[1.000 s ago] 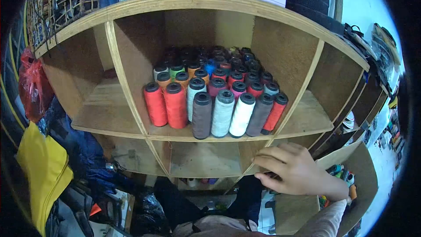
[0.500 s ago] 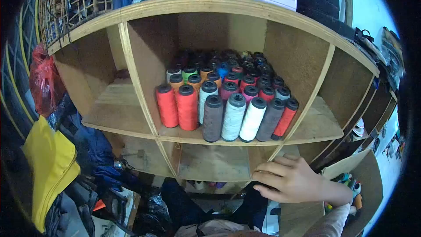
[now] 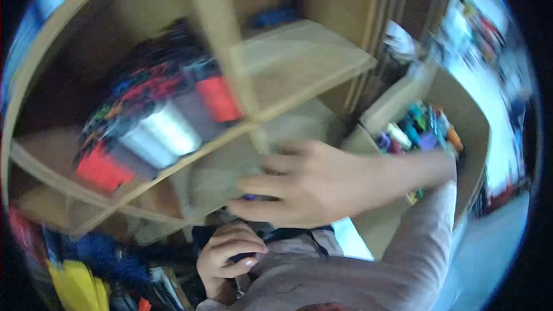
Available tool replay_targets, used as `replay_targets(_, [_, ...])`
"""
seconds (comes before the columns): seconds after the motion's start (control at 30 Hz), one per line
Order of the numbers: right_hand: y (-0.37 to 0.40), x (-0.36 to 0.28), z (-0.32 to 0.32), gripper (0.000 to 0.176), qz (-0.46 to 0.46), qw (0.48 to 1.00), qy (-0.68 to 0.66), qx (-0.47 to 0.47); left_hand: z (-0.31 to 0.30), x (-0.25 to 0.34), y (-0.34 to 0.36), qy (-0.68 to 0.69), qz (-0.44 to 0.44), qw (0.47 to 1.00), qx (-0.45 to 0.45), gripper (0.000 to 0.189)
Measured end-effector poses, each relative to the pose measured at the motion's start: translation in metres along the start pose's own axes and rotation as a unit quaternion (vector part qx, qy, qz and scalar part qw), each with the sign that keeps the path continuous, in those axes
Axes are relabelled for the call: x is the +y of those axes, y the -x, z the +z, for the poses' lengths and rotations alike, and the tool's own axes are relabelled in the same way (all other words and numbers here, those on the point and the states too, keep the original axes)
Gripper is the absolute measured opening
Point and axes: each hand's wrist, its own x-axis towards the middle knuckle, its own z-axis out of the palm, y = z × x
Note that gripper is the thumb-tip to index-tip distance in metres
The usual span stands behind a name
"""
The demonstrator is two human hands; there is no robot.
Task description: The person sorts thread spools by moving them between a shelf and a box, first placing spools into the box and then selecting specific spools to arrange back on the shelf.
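My right hand [image 3: 299, 187] reaches across the middle of the view, in front of the shelf's lower edge, its fingers apart and nothing between them. Low in the view, my left hand [image 3: 230, 252] is curled close to my shirt; whatever it holds, if anything, is hidden. Thread cones crowd a shelf compartment up and left of my hands. At their front are a white cone [image 3: 175, 129], a red cone [image 3: 219, 99] and a red one [image 3: 105, 168] at the left end. Neither hand touches them.
An open cardboard box [image 3: 472, 121] holding colourful thread spools [image 3: 423, 129] stands at the right, beyond my right forearm. The wooden shelf [image 3: 311, 95] spans the upper view. Yellow material [image 3: 78, 285] lies at the lower left. Motion blurs much of the scene.
The view has swung right and tilted, so the cones appear further left and the box shows more fully. My left hand has come into view. My right hand appears larger, its fingers still apart.
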Motion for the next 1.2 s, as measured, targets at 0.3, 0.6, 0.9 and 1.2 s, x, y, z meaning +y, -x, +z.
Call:
replay_targets(0.3, [0.172, 0.005, -0.099, 0.02, 0.365, 0.91, 0.187, -0.062, 0.147, -0.078, -0.162, 0.014, 0.13, 0.974, -0.187, 0.01])
replay_targets(0.6, [0.405, 0.041, -0.056, 0.021, 0.665, 0.712, 0.147, -0.174, 0.257, -0.149, -0.292, -0.143, 0.133, 0.97, -0.144, 0.014])
replay_targets(0.9, [0.452, 0.026, 0.038, 0.054, 0.622, 0.722, -0.125, -0.277, 0.283, -0.188, -0.293, -0.356, 0.029, 0.915, -0.186, 0.015])
replay_targets(1.2, [0.467, 0.022, 0.056, 0.059, 0.653, 0.689, -0.195, -0.247, 0.29, -0.218, -0.28, -0.225, -0.065, 0.885, -0.403, 0.031])
